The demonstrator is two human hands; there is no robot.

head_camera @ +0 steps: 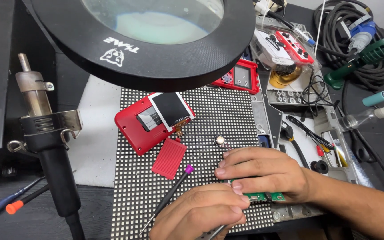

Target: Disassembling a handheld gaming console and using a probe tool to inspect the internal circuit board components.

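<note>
Your hands sit on the dotted mat, circuit board under them; opened console behind-left, hot-air gun far left, magnifier lamp above.
</note>
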